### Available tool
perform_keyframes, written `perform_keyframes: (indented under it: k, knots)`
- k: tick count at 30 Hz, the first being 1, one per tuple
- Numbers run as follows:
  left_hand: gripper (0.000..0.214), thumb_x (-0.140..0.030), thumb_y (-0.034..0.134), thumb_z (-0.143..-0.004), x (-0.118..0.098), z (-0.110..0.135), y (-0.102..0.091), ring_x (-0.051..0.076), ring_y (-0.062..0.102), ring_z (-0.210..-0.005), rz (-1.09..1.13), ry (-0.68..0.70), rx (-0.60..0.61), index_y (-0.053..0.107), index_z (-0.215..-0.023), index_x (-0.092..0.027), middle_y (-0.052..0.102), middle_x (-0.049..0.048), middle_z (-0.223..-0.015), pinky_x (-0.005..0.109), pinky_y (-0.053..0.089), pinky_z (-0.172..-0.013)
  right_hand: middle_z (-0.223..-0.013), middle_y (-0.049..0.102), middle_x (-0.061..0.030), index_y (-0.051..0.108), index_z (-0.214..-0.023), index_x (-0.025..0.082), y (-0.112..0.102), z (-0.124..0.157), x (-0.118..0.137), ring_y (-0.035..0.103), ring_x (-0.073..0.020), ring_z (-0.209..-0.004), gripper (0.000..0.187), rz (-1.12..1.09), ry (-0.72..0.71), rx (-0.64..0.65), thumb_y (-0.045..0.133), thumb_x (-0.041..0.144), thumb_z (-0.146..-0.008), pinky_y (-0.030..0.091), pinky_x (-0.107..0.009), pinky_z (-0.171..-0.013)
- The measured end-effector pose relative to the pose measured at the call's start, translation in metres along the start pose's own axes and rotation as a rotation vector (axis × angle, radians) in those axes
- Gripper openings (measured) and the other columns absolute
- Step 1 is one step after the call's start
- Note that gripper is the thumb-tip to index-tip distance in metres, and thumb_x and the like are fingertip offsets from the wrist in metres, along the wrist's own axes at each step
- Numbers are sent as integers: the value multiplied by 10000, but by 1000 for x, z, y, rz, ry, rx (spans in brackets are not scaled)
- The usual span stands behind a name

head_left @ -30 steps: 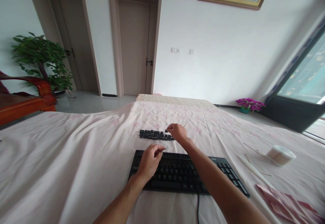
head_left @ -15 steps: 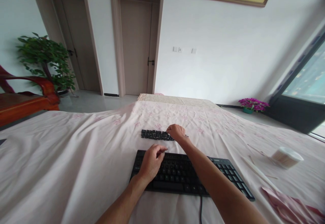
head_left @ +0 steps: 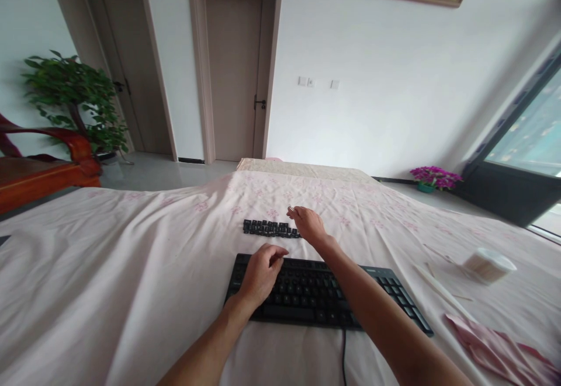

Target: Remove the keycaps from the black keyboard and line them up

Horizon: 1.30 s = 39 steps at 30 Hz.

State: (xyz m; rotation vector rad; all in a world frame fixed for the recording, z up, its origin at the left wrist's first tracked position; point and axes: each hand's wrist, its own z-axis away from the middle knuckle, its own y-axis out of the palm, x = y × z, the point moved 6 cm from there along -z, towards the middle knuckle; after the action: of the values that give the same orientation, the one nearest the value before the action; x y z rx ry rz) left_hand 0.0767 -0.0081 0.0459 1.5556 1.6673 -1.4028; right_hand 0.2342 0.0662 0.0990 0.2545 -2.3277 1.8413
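From my remote seat the biggest thing in view is the tabletop [head_left: 109, 269], draped in a pale pink flowered cloth. On it, nearest me, lies the black keyboard [head_left: 333, 301], its cable [head_left: 343, 357] running off toward the near edge. Just beyond the keyboard's far edge sit the loose keycaps [head_left: 267, 228], lined up in two short tidy rows on the cloth. By my reading that batch is what has come off so far. The keyboard looks mostly full of keys, so far more stays seated than lies loose, though the far-left corner is hidden. That corner is covered by my left hand [head_left: 258, 275], fingers curled loosely down on the keys; I cannot tell whether it grips anything. My right hand [head_left: 311, 225] is raised just above the right end of the keycap rows, thumb and fingertips pinched on a small pale thing [head_left: 291, 208] that is too small to identify. Well off to the right are a crumpled pink cloth [head_left: 491, 345], a round tub [head_left: 488, 264] and a thin stick [head_left: 442, 295].
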Motion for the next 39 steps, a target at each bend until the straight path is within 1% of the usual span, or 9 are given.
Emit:
perform_keyframes:
  k: [3,5,9,12,14,18,23,31,39]
  knots:
    - [252,-101,493,-794,3,0,1,141,607,-848,-14,0,-1,670,-940,-203,658,20,-917,268,472,-815,-932,704,-51,690,-931,219,-17,21,14,616,-175,-899,411,-45,-149,-58,313,377,-976,381,-241,-747]
    - [249,-102,496,-794,3,0,2,138,605,-841,-22,-2,3,668,-945,-201,655,20,-919,264,472,-810,-838,704,-31,692,-873,222,-23,35,15,628,-165,-800,401,-139,-182,-77,333,375,-966,391,-240,-693]
    - [246,-102,495,-797,3,1,2,131,601,-835,-41,-6,12,664,-948,-198,649,17,-924,258,471,-804,-720,684,-2,680,-849,209,-23,58,5,605,-124,-578,338,-493,-122,-37,424,419,-920,428,-227,-595]
    - [240,-105,499,-798,0,2,2,130,596,-835,-74,14,36,665,-942,-202,639,13,-921,257,468,-807,-757,689,-12,670,-891,186,-20,73,-1,603,-118,-548,262,-709,-87,18,547,413,-847,454,-218,-554]
    - [234,-106,499,-800,-2,3,2,130,593,-837,-101,28,58,663,-935,-204,631,10,-921,259,464,-809,-786,697,-24,674,-887,176,-22,82,-3,602,-116,-555,257,-770,-76,28,550,397,-845,462,-217,-555]
    - [229,-105,497,-800,-6,4,5,139,583,-857,-176,57,82,654,-931,-209,621,12,-932,268,452,-820,-775,702,-24,677,-803,167,-28,97,-5,544,-93,-491,317,-756,-85,2,461,378,-900,440,-213,-526]
    - [216,-120,504,-803,-9,6,10,145,576,-861,-251,77,127,644,-934,-220,617,13,-938,268,449,-814,-701,668,-5,659,-677,169,-24,109,-2,532,-94,-511,353,-663,-177,5,441,314,-914,422,-212,-557]
    - [226,-103,506,-803,-11,9,14,148,574,-877,-314,126,167,638,-931,-234,610,6,-938,255,436,-794,-678,651,12,660,-685,188,-17,114,6,588,-120,-632,345,-575,-297,28,444,302,-929,417,-217,-666]
    - [147,-160,546,-817,-20,11,20,165,576,-855,-398,155,229,655,-867,-245,621,3,-881,266,417,-777,-700,667,2,658,-671,187,-9,116,9,611,-131,-689,412,-625,-353,43,393,328,-953,422,-221,-725]
